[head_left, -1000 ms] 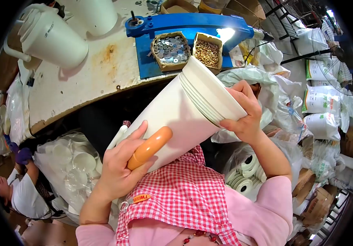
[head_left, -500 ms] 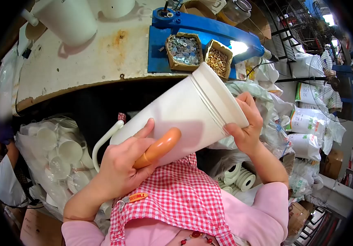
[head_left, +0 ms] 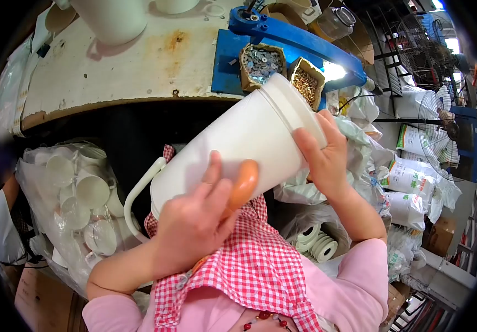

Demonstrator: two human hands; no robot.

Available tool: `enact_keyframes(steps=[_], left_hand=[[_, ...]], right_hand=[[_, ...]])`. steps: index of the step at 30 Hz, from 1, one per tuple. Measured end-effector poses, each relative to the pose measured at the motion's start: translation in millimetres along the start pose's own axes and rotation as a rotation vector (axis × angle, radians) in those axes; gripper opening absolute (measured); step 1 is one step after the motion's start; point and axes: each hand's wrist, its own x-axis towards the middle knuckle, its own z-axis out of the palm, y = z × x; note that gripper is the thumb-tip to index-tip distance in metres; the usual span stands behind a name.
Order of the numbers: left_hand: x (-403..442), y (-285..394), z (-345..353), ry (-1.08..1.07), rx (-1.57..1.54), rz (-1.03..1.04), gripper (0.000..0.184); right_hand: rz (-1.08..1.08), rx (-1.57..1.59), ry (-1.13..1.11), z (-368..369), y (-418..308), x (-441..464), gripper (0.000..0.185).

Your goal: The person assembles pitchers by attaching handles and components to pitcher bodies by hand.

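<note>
A white tapered plastic bucket (head_left: 216, 149) lies tilted across my lap, its wider rimmed end up and to the right. A curved white handle (head_left: 134, 193) shows at its narrower end. My right hand (head_left: 324, 152) grips the rim, thumb on the outer wall and fingers round the far side. Against the bucket's near side, my left hand (head_left: 197, 213) closes round a tool with a smooth orange handle (head_left: 245, 182); one finger points along the wall. The tool's working end is hidden.
A worktable (head_left: 122, 74) holds another white container (head_left: 111, 22) and a blue machine arm (head_left: 305, 37). Below the arm sit boxes of metal washers (head_left: 263, 63) and brass-coloured pieces (head_left: 305, 86). A clear bag of white cup-like parts (head_left: 91, 191) stands left, white spools (head_left: 324, 247) right.
My left hand has slid right along the bucket with the orange-handled tool. My right thumb has shifted from the rim's lower edge to higher up. The view has moved slightly.
</note>
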Motion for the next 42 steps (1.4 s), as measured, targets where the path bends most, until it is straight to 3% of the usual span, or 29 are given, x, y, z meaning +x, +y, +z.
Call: enact_keyframes(steps=[3, 5, 7, 8, 10, 11, 14, 16, 19, 20, 22, 24, 26, 30, 33, 36, 37, 38, 40, 41, 42], left_hand=[[0, 3, 6, -0.016, 0.08, -0.006, 0.039], [0, -3, 5, -0.008, 0.021, 0.005, 0.04], [1, -8, -5, -0.004, -0.057, 0.028, 0.042], [-2, -11, -7, 0.002, -0.028, 0.027, 0.042], [-16, -20, -12, -0.031, -0.09, 0.105, 0.042], [-20, -17, -16, -0.053, -0.105, 0.083, 0.042], [-21, -17, -26, -0.092, -0.123, 0.029, 0.048], [-16, -24, -41, -0.001, -0.071, 0.039, 0.051], [-10, -30, -97, 0.204, -0.145, -0.117, 0.051], [-9, -20, -135, 0.2, 0.027, -0.117, 0.053], [-4, -9, -185, 0.191, 0.695, 0.092, 0.049], [8, -14, -208, 0.079, 1.286, 0.246, 0.032], [18, -63, -221, 0.007, 1.641, 0.137, 0.024], [42, -196, -262, -0.3, 2.273, 0.19, 0.017], [42, -278, -279, -0.456, 2.025, -0.004, 0.018], [40, -276, -307, -0.259, 1.808, -0.024, 0.018], [46, -271, -310, -0.474, 1.748, -0.236, 0.029], [54, -267, -310, -0.473, 1.749, -0.236, 0.029], [80, -236, -300, -0.177, 1.432, -0.292, 0.051], [101, -249, -302, 0.206, 1.202, -0.21, 0.064], [134, -253, -307, 0.486, 1.009, -0.176, 0.061]], right_hand=[[-0.005, 0.008, -0.011, -2, 2, 5, 0.035], [0.149, 0.116, -0.108, -12, 7, 10, 0.043], [0.23, 0.708, -0.303, -39, 66, 26, 0.053], [0.058, 0.587, -0.146, -48, 84, 40, 0.063], [0.136, 0.628, 0.151, -60, 123, 69, 0.069], [0.034, 0.24, -0.008, -25, 168, 65, 0.074], [0.412, 0.625, -0.3, 25, 93, 38, 0.083], [0.399, 1.091, -0.339, 16, 94, 50, 0.088], [0.386, 1.138, -0.247, 10, 80, 57, 0.091], [0.332, 1.119, -0.241, 11, 91, 61, 0.087], [0.343, 1.064, -0.255, 16, 111, 60, 0.081], [0.417, 1.089, -0.252, 30, 114, 53, 0.072], [0.434, 1.104, -0.281, 46, 117, 46, 0.068], [0.498, 1.168, -0.34, 63, 113, 37, 0.06], [0.499, 1.167, -0.31, 60, 115, 33, 0.056], [0.531, 1.187, -0.254, 57, 125, 28, 0.051], [0.557, 1.187, -0.209, 58, 130, 25, 0.05], [0.583, 1.185, -0.163, 58, 134, 23, 0.048], [0.633, 1.184, -0.121, 66, 137, 23, 0.043], [0.64, 1.191, -0.137, 73, 137, 26, 0.042], [0.65, 1.198, -0.152, 81, 136, 28, 0.041]])
